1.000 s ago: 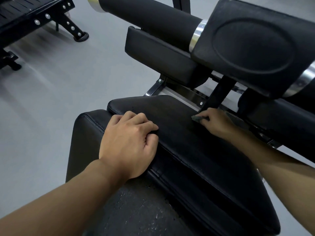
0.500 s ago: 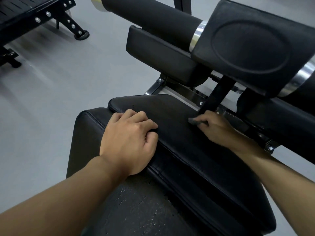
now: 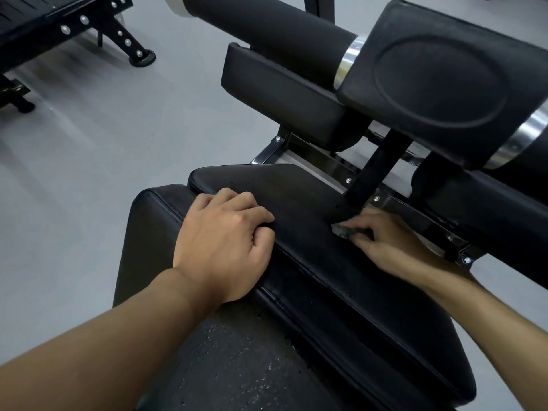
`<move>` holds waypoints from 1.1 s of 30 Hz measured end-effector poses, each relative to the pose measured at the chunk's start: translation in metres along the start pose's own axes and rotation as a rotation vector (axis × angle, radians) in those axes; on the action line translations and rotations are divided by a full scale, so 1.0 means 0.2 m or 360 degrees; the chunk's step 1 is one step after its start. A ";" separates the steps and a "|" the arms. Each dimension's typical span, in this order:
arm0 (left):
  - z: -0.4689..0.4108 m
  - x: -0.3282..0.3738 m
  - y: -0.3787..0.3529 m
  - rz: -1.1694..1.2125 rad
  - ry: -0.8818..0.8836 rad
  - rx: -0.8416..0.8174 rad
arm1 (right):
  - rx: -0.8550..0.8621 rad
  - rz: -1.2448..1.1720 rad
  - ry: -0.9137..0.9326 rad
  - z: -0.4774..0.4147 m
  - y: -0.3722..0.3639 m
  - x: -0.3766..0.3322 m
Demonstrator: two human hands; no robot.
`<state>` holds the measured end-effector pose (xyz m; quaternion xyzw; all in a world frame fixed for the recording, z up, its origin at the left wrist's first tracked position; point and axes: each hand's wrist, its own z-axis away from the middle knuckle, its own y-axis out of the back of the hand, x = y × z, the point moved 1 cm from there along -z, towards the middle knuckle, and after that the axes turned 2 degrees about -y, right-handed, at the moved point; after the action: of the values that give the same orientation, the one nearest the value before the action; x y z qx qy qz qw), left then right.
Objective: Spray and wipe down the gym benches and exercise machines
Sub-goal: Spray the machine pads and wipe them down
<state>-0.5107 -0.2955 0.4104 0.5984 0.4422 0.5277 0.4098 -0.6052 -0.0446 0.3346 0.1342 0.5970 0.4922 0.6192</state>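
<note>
The right hand (image 3: 388,241) is pinching a small grey cloth (image 3: 341,231) and pressing it onto the black seat (image 3: 320,280). It is working near the seat's far edge, just in front of the foot of a black post (image 3: 376,170). Its fingers (image 3: 363,223) are lying close together, curled over the cloth, so only a crumpled tip is showing past them on the left. The hand is blurring, and I cannot tell how much cloth is lying under the palm.

The left hand (image 3: 222,247) is resting knuckles-up on the seat's near-left corner, where a raised top panel is meeting the lower cushion. Its fingers (image 3: 237,204) are curling under, pressed together, with the thumb lying against the forefinger and nothing showing in them. The two hands are lying well apart on the same seat.

Beyond the post, an oval pad (image 3: 439,81) is standing over the seat's far right. A black roller (image 3: 267,28) is sticking out from its left side, and a rectangular cushion (image 3: 281,93) is sitting under the roller. A dark speckled surface (image 3: 237,366) is showing beside the left forearm. The grey floor (image 3: 89,173) is spreading to the left, and another machine (image 3: 44,22) is standing at the top left.
</note>
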 end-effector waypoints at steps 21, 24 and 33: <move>0.00 0.00 0.00 0.0018 -0.0017 0.0000 | 0.0024 0.0063 0.0171 0.10 0.02 -0.11; 0.00 0.00 0.00 0.0023 -0.0037 0.0020 | 0.0057 0.0069 0.0083 -0.05 -0.03 -0.14; 0.00 0.03 0.01 -0.0138 0.0008 -0.0092 | -0.0091 -0.0047 0.0128 0.23 0.03 -0.17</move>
<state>-0.5104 -0.2893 0.4132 0.5653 0.4534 0.5234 0.4484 -0.5615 -0.0490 0.3716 0.0877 0.6089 0.5049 0.6055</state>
